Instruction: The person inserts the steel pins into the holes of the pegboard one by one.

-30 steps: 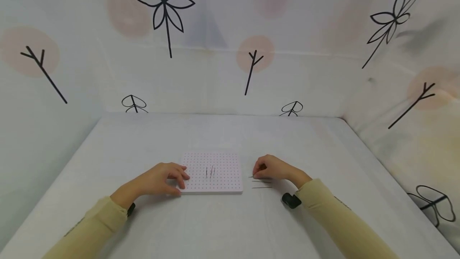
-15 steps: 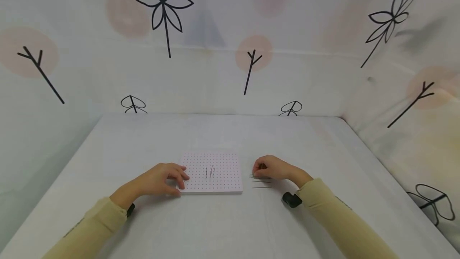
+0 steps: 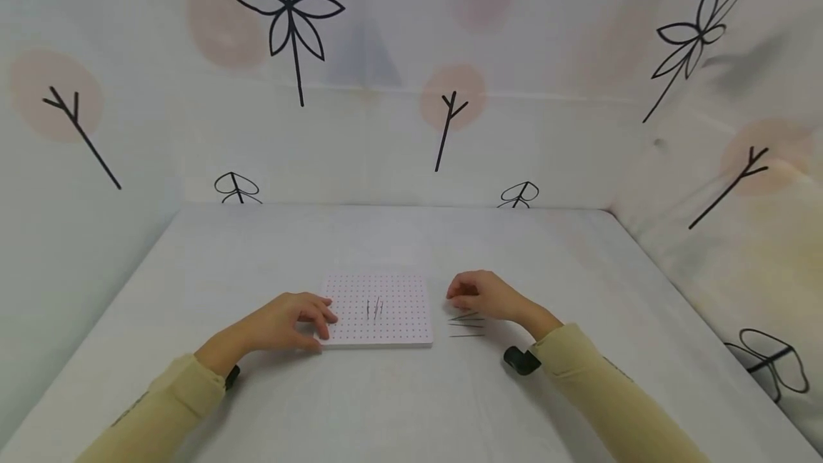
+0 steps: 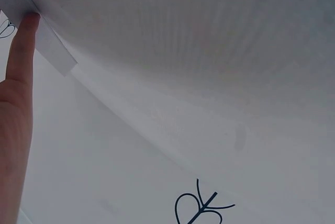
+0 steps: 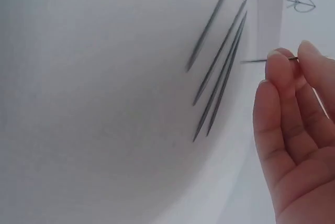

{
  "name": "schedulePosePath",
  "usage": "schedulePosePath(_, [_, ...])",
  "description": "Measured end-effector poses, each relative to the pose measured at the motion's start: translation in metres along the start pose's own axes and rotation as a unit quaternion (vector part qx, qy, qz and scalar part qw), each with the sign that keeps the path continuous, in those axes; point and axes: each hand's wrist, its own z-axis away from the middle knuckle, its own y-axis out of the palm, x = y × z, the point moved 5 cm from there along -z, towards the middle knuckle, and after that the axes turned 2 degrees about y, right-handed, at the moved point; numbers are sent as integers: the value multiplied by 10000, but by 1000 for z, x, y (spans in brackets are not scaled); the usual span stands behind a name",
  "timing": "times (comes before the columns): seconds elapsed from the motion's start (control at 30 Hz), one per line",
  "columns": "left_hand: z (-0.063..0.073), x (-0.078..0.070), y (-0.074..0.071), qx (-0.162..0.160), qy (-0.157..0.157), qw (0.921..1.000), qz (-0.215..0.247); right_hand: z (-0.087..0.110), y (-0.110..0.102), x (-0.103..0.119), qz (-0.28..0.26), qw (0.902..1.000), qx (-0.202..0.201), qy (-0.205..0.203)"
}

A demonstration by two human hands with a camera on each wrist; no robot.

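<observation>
A white board (image 3: pixel 405 324) dotted with rows of small holes lies on the table. Several thin dark sticks stand near its middle, one of them a stick (image 3: pixel 376 308) leaning slightly. My left hand (image 3: pixel 283 320) rests at the board's left edge, fingers loosely bent over the top and thumb touching the front side. To the right of the board, my right hand (image 3: pixel 489 295) pinches a thin dark pointed stick (image 5: pixel 254 61) between thumb and fingertips, above the table. Beneath and beside it lie several similar loose sticks (image 5: pixel 210 22), two of them touching near one end.
White cloth covers the table (image 3: pixel 386 406). Patterned fabric walls (image 3: pixel 360 141) with drawn flowers and twigs enclose it at the back and sides. A dark wrist camera (image 3: pixel 521 361) is worn below the right sleeve.
My right hand has risen slightly from the loose sticks and now holds one off the table. One loose stick now lies slanted. The left hand has stayed on the board.
</observation>
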Motion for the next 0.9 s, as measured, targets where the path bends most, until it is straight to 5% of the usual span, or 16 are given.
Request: schedulePosePath(0.9, [0,-1,0,-37,-6,10000,-64,-9,11,32,-682,9940,-504,-694])
